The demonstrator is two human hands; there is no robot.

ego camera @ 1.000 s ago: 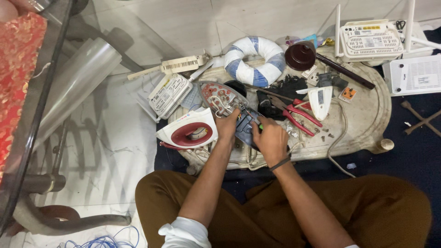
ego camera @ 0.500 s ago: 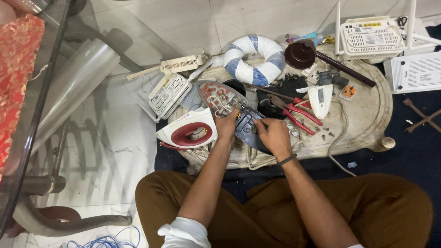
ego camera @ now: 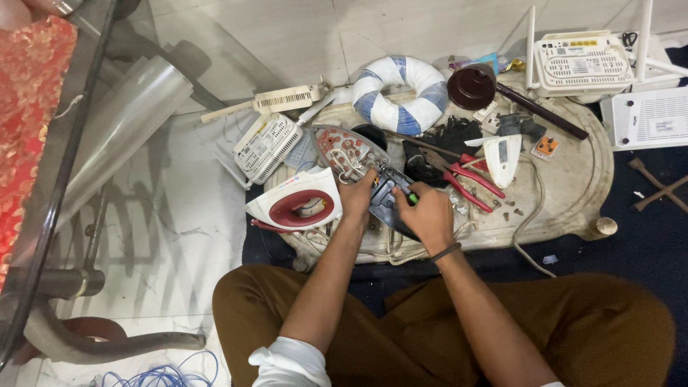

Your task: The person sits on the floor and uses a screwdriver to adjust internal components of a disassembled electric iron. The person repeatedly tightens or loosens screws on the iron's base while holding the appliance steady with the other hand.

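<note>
On the low tray (ego camera: 573, 208), I see the iron base (ego camera: 387, 201) stripped; left hand (ego camera: 356, 197) grips it, right hand (ego camera: 424, 211) pinches a screwdriver (ego camera: 410, 195). Red-white cover (ego camera: 294, 204) lies beside it, reassembly pending.

Floor: pale marble-pattern tile (ego camera: 179, 236), evenly lit. A dark blue carpet (ego camera: 645, 236) covers the right side. A glass-topped table (ego camera: 79, 143) with curved metal legs (ego camera: 107, 344) stands at left.
</note>
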